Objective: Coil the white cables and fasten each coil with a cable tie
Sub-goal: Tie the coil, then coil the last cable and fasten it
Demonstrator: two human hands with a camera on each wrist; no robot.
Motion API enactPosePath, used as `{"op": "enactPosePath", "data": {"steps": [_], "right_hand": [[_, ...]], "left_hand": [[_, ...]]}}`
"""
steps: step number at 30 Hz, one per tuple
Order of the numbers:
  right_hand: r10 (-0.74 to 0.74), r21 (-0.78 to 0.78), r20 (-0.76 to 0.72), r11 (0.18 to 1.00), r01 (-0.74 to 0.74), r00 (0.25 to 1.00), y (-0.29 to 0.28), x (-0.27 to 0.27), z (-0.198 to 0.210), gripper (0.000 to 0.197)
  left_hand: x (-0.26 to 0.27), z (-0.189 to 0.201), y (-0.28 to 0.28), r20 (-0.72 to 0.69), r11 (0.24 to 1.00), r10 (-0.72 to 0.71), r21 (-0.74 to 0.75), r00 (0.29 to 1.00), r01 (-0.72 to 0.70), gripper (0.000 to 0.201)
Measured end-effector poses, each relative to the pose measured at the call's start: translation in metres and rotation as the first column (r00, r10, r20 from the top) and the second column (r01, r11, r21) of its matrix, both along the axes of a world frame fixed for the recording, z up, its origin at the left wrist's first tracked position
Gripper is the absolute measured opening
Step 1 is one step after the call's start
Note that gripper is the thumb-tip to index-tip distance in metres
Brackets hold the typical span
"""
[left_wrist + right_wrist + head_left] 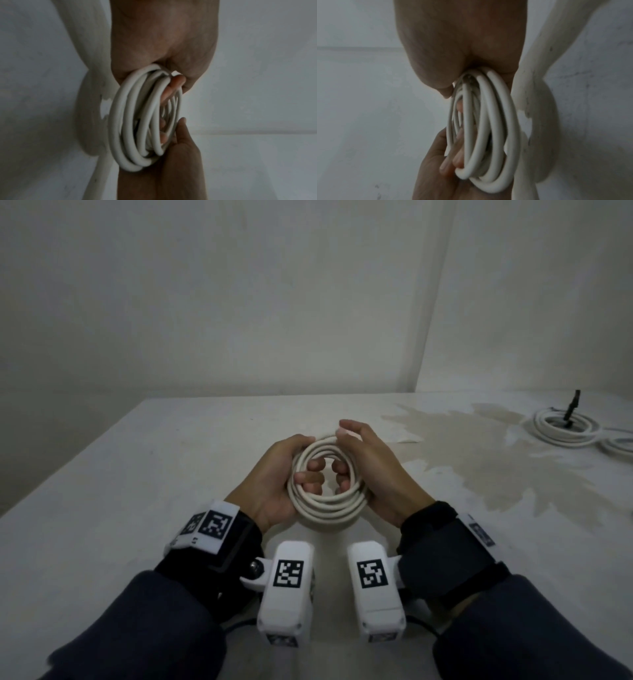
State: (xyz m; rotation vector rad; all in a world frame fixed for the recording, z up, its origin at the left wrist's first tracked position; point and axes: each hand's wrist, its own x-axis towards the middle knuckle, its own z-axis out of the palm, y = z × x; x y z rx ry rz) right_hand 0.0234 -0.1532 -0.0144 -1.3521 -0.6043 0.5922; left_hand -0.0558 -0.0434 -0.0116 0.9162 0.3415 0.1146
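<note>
White cable coil (327, 501) (several loops) w/in both hands' grip

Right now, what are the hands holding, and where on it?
Both grip the coiled white cable: left hand on its left side, right hand on its right, fingers through the centre.

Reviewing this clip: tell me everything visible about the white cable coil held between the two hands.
The white cable coil is smooth, round, rubbery-looking cord wound into several loose, uneven loops forming a ring. It is held above the pale table, near its middle. The left hand grips its left side, the right hand its right, fingers of both curling through the centre. No cable tie shows on it; its ends are not visible.
</note>
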Motion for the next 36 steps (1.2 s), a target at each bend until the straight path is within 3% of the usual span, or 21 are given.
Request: {"op": "enactPosePath", "data": {"steps": [4, 8, 13, 16, 21, 26, 28, 31, 36], "right_hand": [[-0.005, 0.008, -0.011, 1.0, 0.005, 1.0, -0.001, 0.0, 0.0, 0.02], [-0.001, 0.054, -0.156, 0.998, 0.01, 0.988, 0.002, 0.0, -0.004, 0.015], [-0.114, 0.064, -0.174, 0.99, 0.126, 0.978, 0.007, -0.001, -0.008, 0.017], [-0.136, 0.098, -0.209, 0.982, 0.159, 0.968, 0.007, -0.001, -0.008, 0.017], [-0.112, 0.129, -0.337, 0.978, 0.164, 0.935, 0.004, 0.002, -0.008, 0.016], [-0.088, 0.096, -0.3, 0.988, 0.122, 0.95, -0.001, -0.004, -0.001, 0.019], [-0.109, 0.062, -0.246, 0.99, 0.128, 0.963, -0.006, -0.002, 0.002, 0.014], [-0.186, -0.018, -0.169, 0.982, 0.186, 0.968, -0.026, 0.005, 0.005, 0.011], [-0.253, -0.235, 0.048, 0.937, 0.257, 0.966, -0.089, 0.032, 0.009, 0.017]], "left_hand": [[0.003, 0.001, -0.002, -0.009, 0.992, 0.058, 0.114, 0.998, -0.057, 0.033], [0.005, 0.0, -0.004, 0.02, 0.965, 0.153, 0.214, 0.988, -0.154, 0.03], [0.006, -0.004, -0.006, 0.037, 0.931, 0.208, 0.298, 0.977, -0.21, 0.028], [0.007, -0.004, -0.011, 0.091, 0.873, 0.242, 0.414, 0.966, -0.258, 0.025], [0.006, -0.006, -0.014, 0.18, 0.714, 0.256, 0.627, 0.95, -0.312, 0.02], [0.004, -0.009, -0.015, 0.184, 0.581, 0.255, 0.756, 0.949, -0.303, 0.02], [0.007, -0.01, -0.017, 0.163, 0.612, 0.228, 0.743, 0.96, -0.271, 0.026], [0.015, -0.01, -0.03, 0.119, 0.721, 0.185, 0.658, 0.976, -0.217, 0.028], [0.049, -0.011, -0.07, 0.084, 0.712, 0.076, 0.693, 0.994, -0.113, 0.035]]}}
